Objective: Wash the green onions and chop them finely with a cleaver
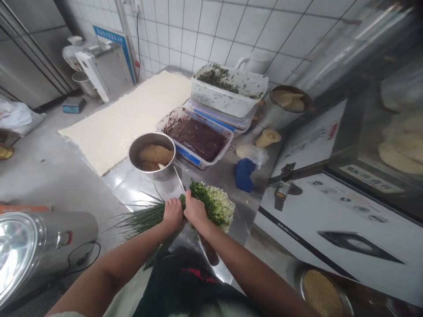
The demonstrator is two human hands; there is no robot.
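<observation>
A bunch of long green onions lies across the near part of the metal table. My left hand is closed around it, close to the cut end. Right beside it, my right hand grips a knife, whose thin blade points away from me. A brown handle shows below my right wrist; most of the blade is hidden by my hands and the greens. Chopped green onion, green and white, is heaped against the right side of my right hand.
Beyond my hands stand a steel pot of brown powder and a tub of dark paste. A tub of chopped greens sits behind. A dough sheet covers the left side. A blue cloth and a white appliance are at right.
</observation>
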